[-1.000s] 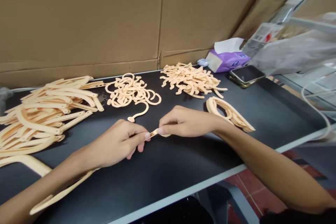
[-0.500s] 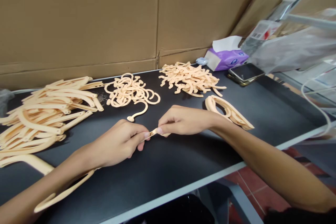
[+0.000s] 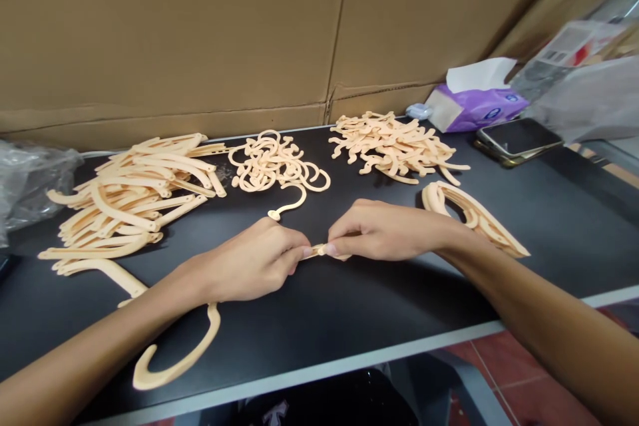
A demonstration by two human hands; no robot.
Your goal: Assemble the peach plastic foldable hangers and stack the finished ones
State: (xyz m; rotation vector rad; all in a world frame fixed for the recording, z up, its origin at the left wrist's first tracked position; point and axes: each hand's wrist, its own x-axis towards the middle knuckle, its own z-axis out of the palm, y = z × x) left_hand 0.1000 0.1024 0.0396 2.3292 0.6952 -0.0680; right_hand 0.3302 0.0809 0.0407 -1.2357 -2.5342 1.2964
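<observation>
In the head view, my left hand [image 3: 254,259] is closed, back upward, pinching a cream plastic clothes hanger part [image 3: 313,251]. A wide cream hook [image 3: 182,366] shows below my left wrist; it seems to belong to the held part, but my hand hides the join. My right hand [image 3: 382,229] pinches the other end of the piece, thumb against fingers. The two hands almost meet, and the fingers cover most of the piece. A single loose hook [image 3: 294,203] lies just beyond my left hand.
Cream hanger arms [image 3: 134,190] are heaped at left, small hooks [image 3: 267,163] at centre and short curved pieces [image 3: 394,143] further right. A bundle of hanger parts [image 3: 492,229] lies behind my right forearm. Purple tissue pack [image 3: 472,106], phone [image 3: 522,136] and plastic bag [image 3: 37,176] border the black table [image 3: 319,326].
The view has swung left, so everything sits further right in the picture. Below my left wrist the hook has turned and shows its curve more fully. Both hands keep their pinch.
</observation>
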